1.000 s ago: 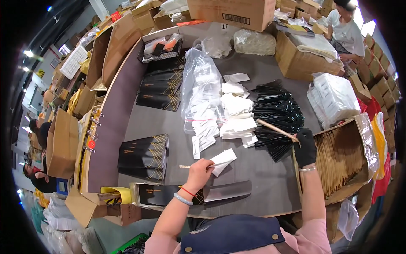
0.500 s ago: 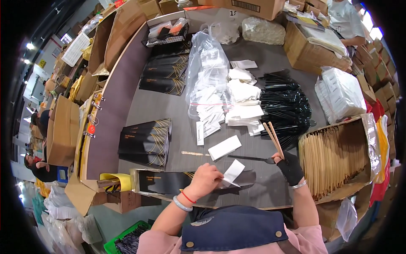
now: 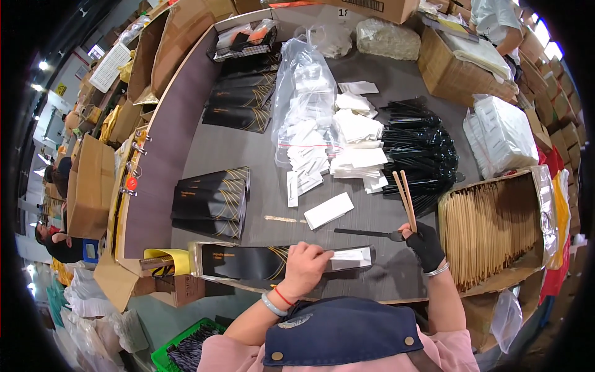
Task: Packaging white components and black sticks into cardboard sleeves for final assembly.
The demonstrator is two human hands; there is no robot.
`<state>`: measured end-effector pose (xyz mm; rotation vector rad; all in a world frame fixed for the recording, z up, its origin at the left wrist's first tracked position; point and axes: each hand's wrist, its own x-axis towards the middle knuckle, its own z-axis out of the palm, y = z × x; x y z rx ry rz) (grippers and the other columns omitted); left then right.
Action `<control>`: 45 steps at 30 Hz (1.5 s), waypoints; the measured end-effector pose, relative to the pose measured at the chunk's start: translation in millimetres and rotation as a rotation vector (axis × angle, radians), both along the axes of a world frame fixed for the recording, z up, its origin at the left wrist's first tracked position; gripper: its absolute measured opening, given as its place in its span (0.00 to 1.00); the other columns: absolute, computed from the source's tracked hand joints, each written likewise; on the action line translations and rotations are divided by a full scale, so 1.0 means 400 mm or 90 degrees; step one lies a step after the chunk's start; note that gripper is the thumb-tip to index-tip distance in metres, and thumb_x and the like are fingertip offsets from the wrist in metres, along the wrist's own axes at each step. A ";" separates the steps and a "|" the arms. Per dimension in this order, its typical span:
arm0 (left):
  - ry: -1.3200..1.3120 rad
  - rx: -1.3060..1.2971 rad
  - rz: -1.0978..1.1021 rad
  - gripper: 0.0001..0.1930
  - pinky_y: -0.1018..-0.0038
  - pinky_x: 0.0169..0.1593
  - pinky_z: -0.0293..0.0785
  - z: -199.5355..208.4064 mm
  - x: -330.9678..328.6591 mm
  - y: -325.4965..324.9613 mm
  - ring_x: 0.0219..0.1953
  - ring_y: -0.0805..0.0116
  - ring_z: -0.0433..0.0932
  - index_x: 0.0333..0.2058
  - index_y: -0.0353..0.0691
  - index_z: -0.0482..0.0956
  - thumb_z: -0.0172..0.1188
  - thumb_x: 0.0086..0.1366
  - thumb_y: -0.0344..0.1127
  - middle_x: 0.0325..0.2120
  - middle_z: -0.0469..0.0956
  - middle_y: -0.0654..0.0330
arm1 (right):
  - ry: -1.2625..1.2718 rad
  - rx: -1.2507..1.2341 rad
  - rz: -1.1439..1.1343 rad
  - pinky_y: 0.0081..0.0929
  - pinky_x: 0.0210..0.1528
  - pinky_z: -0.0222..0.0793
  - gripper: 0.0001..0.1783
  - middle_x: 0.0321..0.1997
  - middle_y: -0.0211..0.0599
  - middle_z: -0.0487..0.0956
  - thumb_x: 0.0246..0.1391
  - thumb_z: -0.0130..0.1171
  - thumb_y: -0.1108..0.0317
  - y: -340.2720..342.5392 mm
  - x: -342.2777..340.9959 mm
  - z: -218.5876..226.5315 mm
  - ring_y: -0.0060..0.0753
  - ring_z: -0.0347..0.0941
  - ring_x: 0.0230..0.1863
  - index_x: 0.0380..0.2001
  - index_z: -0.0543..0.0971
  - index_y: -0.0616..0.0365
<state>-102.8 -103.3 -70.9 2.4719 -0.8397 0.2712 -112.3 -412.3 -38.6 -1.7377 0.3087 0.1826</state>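
Note:
My left hand is closed at the near edge of the table, its fingertips on the left end of a small white paper packet. The packet lies flat along the right end of a black paper sleeve with gold lines. In a black fingerless glove, my right hand grips a pair of wooden chopsticks, which point up and away. A black plastic utensil sticks out leftward from the same hand; its wider end is partly hidden. Another white packet lies just beyond.
Black sleeves are stacked at the left. White packets spill from a clear bag mid-table, beside wrapped black utensils. An open carton of chopsticks stands at the right. A wire basket sits at the far left.
My left hand has brought the white packet down from a tilted position to lie flat on the sleeve's right end. My right hand stays nearly in place with the chopsticks.

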 end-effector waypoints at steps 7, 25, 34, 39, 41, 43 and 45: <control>0.069 0.117 -0.131 0.23 0.67 0.43 0.62 0.028 -0.049 -0.015 0.40 0.66 0.69 0.48 0.48 0.76 0.65 0.50 0.38 0.42 0.73 0.67 | 0.054 0.013 0.054 0.18 0.32 0.64 0.11 0.26 0.23 0.76 0.57 0.60 0.64 0.018 -0.019 -0.026 0.15 0.67 0.28 0.35 0.81 0.62; 0.176 0.100 0.014 0.40 0.56 0.60 0.59 0.044 -0.005 0.149 0.57 0.52 0.64 0.54 0.39 0.71 0.75 0.40 0.43 0.53 0.69 0.56 | -0.321 -0.525 0.349 0.34 0.31 0.70 0.15 0.30 0.31 0.76 0.48 0.63 0.64 0.152 -0.041 -0.104 0.38 0.72 0.32 0.42 0.81 0.41; 0.157 0.111 -0.015 0.36 0.57 0.57 0.60 0.071 0.008 0.130 0.54 0.53 0.65 0.54 0.50 0.73 0.73 0.44 0.43 0.51 0.68 0.56 | -0.293 -0.579 0.355 0.36 0.31 0.71 0.16 0.30 0.32 0.78 0.47 0.64 0.65 0.100 -0.052 -0.095 0.40 0.73 0.33 0.43 0.81 0.41; 0.176 0.096 -0.026 0.34 0.57 0.57 0.60 0.051 0.006 0.092 0.53 0.53 0.65 0.53 0.52 0.75 0.73 0.43 0.44 0.50 0.69 0.57 | -0.313 -0.544 0.348 0.36 0.31 0.71 0.15 0.31 0.33 0.79 0.47 0.64 0.65 0.153 -0.042 -0.085 0.40 0.74 0.33 0.42 0.81 0.41; 0.138 0.107 -0.032 0.35 0.59 0.54 0.61 0.053 0.001 0.086 0.52 0.55 0.66 0.52 0.52 0.74 0.74 0.41 0.43 0.49 0.69 0.58 | -0.312 -0.567 0.348 0.36 0.31 0.71 0.14 0.31 0.33 0.79 0.48 0.63 0.65 0.161 -0.046 -0.075 0.40 0.74 0.32 0.41 0.82 0.42; 0.133 0.110 -0.028 0.34 0.59 0.54 0.62 0.052 0.004 0.085 0.52 0.56 0.66 0.52 0.52 0.75 0.74 0.42 0.44 0.48 0.69 0.58 | -0.305 -0.562 0.352 0.36 0.31 0.71 0.13 0.31 0.33 0.79 0.48 0.62 0.65 0.145 -0.055 -0.068 0.41 0.74 0.32 0.40 0.81 0.44; 0.143 0.105 -0.021 0.33 0.57 0.56 0.61 0.051 0.008 0.080 0.52 0.53 0.66 0.51 0.51 0.76 0.73 0.43 0.45 0.49 0.70 0.58 | -0.297 -0.560 0.353 0.37 0.30 0.70 0.12 0.31 0.34 0.79 0.48 0.62 0.66 0.141 -0.057 -0.075 0.42 0.74 0.31 0.40 0.81 0.46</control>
